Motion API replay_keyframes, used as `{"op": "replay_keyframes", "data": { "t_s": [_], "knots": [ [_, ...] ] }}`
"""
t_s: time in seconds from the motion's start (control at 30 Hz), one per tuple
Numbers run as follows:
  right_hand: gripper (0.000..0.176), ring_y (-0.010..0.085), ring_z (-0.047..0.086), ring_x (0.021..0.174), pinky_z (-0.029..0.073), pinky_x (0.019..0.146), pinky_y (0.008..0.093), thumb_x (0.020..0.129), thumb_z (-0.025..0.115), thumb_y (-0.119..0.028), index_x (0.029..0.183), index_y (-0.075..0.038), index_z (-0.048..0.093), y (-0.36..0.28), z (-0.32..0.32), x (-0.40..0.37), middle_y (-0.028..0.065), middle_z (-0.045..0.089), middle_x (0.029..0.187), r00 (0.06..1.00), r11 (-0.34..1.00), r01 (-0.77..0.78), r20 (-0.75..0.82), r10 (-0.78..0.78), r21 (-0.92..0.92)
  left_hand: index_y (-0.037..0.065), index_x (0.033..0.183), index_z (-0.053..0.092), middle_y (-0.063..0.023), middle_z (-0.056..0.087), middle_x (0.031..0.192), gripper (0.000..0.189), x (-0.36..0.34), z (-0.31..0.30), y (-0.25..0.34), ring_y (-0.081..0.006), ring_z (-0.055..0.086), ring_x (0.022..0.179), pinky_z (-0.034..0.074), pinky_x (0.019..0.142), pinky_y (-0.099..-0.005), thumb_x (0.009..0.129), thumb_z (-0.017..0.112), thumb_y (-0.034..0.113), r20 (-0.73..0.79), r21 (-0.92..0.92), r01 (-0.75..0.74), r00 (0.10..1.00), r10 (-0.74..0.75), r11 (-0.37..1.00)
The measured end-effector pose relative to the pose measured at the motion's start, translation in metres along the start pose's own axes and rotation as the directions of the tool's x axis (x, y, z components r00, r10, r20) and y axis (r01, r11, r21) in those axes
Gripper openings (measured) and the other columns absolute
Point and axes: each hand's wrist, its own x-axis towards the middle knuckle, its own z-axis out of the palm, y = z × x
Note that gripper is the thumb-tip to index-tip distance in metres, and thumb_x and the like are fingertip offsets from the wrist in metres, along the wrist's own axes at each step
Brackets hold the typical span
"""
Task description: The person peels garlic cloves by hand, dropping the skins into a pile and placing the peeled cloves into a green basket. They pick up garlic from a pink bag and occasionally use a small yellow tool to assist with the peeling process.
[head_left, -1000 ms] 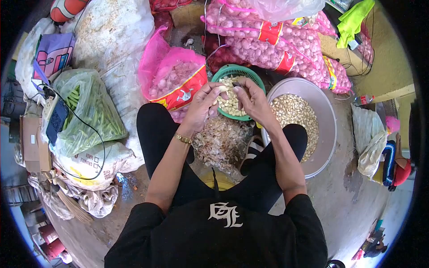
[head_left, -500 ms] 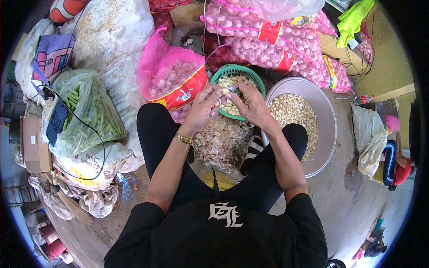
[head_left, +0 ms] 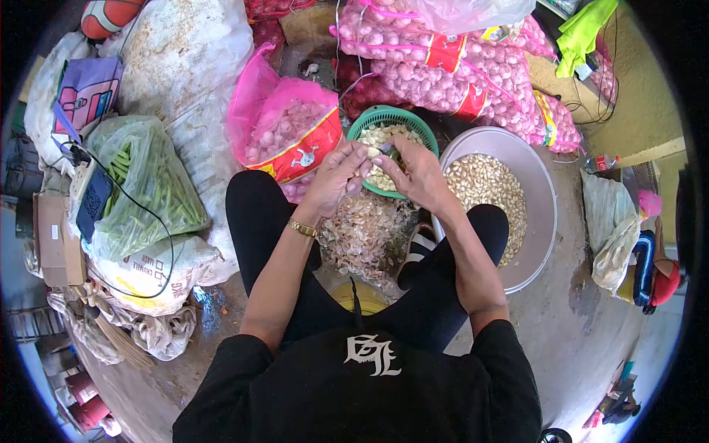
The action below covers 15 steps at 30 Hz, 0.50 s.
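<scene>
A pale garlic clove (head_left: 372, 153) is pinched in the fingers of my left hand (head_left: 341, 173), above the near left rim of the green basket (head_left: 382, 111). Close beside it, my right hand (head_left: 415, 173) is closed round a small knife, mostly hidden by the fingers, with the thumb near the clove. Peeled cloves (head_left: 379, 136) lie in the basket under both hands. On the floor below them is a heap of papery skins (head_left: 360, 235). A wide pale tub (head_left: 543, 214) with many unpeeled-looking cloves (head_left: 487, 193) stands at the right.
An open pink net bag of garlic (head_left: 284, 133) lies left of the basket. Full garlic sacks (head_left: 473, 66) are stacked behind. At the left are a plastic bag of green vegetables (head_left: 151, 177) and white sacks (head_left: 185, 66). My knees flank the skins.
My fingers have shifted slightly around the clove, and the knife shows less between them. The arms have stayed nearly in place.
</scene>
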Motion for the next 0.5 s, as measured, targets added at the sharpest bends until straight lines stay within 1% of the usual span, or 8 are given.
{"op": "replay_keyframes", "data": {
  "t_s": [0.13, 0.2, 0.23, 0.3, 0.33, 0.4, 0.47, 0.5],
  "knots": [
    [0.031, 0.0413, 0.063, 0.077, 0.048, 0.064, 0.0464, 0.092, 0.064, -0.033, 0.106, -0.005, 0.059, -0.001, -0.003, 0.0, 0.0217, 0.063, 0.08, 0.999, 1.0, -0.003, 0.038, 0.004, -0.031, 0.006, 0.103, 0.058, 0.0066, 0.049, 0.067, 0.023, -0.001, 0.0, 0.004, 0.0008, 0.036, 0.043, 0.032, 0.041, -0.0149, 0.103, 0.05, 0.027, 0.033, -0.009, 0.056, 0.998, -0.056, 0.998],
    [0.029, 0.042, 0.062, 0.076, 0.048, 0.064, 0.0468, 0.093, 0.063, -0.032, 0.104, -0.006, 0.06, 0.002, -0.002, 0.0, 0.0208, 0.063, 0.079, 0.994, 0.999, 0.003, 0.114, 0.003, -0.053, 0.006, 0.103, 0.058, 0.0068, 0.048, 0.066, 0.023, -0.001, 0.0, 0.005, 0.0006, 0.036, 0.043, 0.033, 0.041, -0.0153, 0.103, 0.05, 0.028, 0.038, -0.005, 0.072, 0.997, -0.072, 0.997],
    [0.029, 0.042, 0.062, 0.076, 0.048, 0.064, 0.0468, 0.093, 0.063, -0.032, 0.104, -0.006, 0.06, 0.003, -0.002, 0.0, 0.0208, 0.063, 0.079, 0.994, 0.999, 0.003, 0.114, 0.003, -0.054, 0.006, 0.102, 0.058, 0.0068, 0.048, 0.066, 0.023, -0.002, 0.0, 0.005, 0.0005, 0.037, 0.043, 0.034, 0.041, -0.0156, 0.103, 0.05, 0.028, 0.046, -0.016, 0.083, 0.996, -0.082, 0.996],
    [0.027, 0.0397, 0.062, 0.075, 0.048, 0.065, 0.0445, 0.094, 0.062, -0.03, 0.102, -0.004, 0.061, 0.005, -0.001, 0.0, 0.0204, 0.062, 0.079, 0.994, 1.0, 0.007, 0.112, -0.008, 0.008, 0.006, 0.102, 0.058, 0.0068, 0.047, 0.066, 0.023, -0.002, -0.001, 0.006, 0.0004, 0.037, 0.043, 0.034, 0.042, -0.0158, 0.103, 0.05, 0.028, 0.054, -0.027, 0.094, 0.994, -0.092, 0.995],
    [0.027, 0.0397, 0.062, 0.075, 0.048, 0.065, 0.0445, 0.094, 0.062, -0.03, 0.102, -0.004, 0.061, 0.007, 0.001, 0.0, 0.0204, 0.062, 0.079, 0.994, 1.0, 0.007, 0.112, -0.008, 0.007, 0.007, 0.101, 0.057, 0.0067, 0.047, 0.066, 0.022, -0.002, -0.001, 0.006, 0.0005, 0.036, 0.044, 0.034, 0.042, -0.0157, 0.103, 0.05, 0.028, 0.074, -0.023, 0.089, 0.993, -0.087, 0.996],
    [0.027, 0.0362, 0.062, 0.073, 0.048, 0.066, 0.0419, 0.095, 0.062, -0.03, 0.1, -0.003, 0.062, 0.012, 0.005, 0.0, 0.0204, 0.061, 0.079, 0.994, 0.969, -0.02, 0.111, -0.008, 0.248, 0.007, 0.1, 0.057, 0.0066, 0.048, 0.067, 0.021, -0.001, -0.001, 0.005, 0.0005, 0.036, 0.044, 0.033, 0.043, -0.0155, 0.103, 0.05, 0.027, 0.094, -0.021, 0.083, 0.992, -0.081, 0.996],
    [0.027, 0.0345, 0.062, 0.073, 0.047, 0.066, 0.041, 0.095, 0.062, -0.029, 0.099, -0.003, 0.062, 0.019, 0.009, 0.0, 0.0203, 0.061, 0.08, 0.991, 0.959, -0.037, 0.131, 0.0, 0.281, 0.008, 0.1, 0.057, 0.0068, 0.047, 0.068, 0.019, -0.001, -0.001, 0.005, 0.0008, 0.035, 0.046, 0.031, 0.043, -0.0157, 0.103, 0.05, 0.025, 0.082, 0.131, -0.009, 0.997, -0.002, 0.991],
    [0.027, 0.0328, 0.062, 0.073, 0.047, 0.067, 0.0401, 0.095, 0.062, -0.029, 0.099, -0.003, 0.062, 0.017, 0.008, 0.0, 0.0203, 0.06, 0.08, 0.988, 0.949, -0.054, 0.153, 0.006, 0.311, 0.008, 0.1, 0.057, 0.0068, 0.047, 0.068, 0.019, -0.001, -0.001, 0.003, 0.0008, 0.035, 0.046, 0.031, 0.043, -0.0157, 0.103, 0.05, 0.025, 0.084, 0.131, -0.007, 0.996, -0.004, 0.991]
  ]
}}
